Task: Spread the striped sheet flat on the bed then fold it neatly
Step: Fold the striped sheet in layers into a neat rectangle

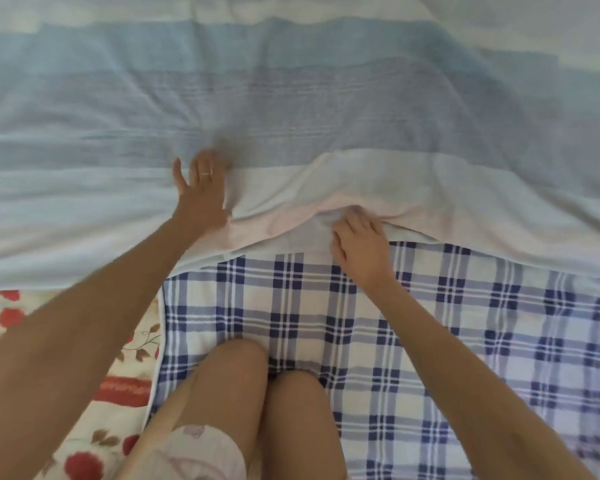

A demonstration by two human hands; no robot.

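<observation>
The wide striped sheet of soft cloth in pale blue, white and pink bands (291,98) lies across the far part of the bed, its near hem overlapping the blue-and-white checked cover (413,341) on which the person kneels. A red-flowered cloth (118,344) shows at the left.

The left hand (201,192) presses flat on the sheet with its fingers spread. The right hand (359,245) rests on a raised hump in the pink hem, fingers bent. Blur hides whether it pinches or only presses.

To flatten well, anchor with the left palm and draw the hump towards the knees, then sweep outward along the bands.

The bands run left to right, and the long axis seemingly does too, with the hem facing the person.
</observation>
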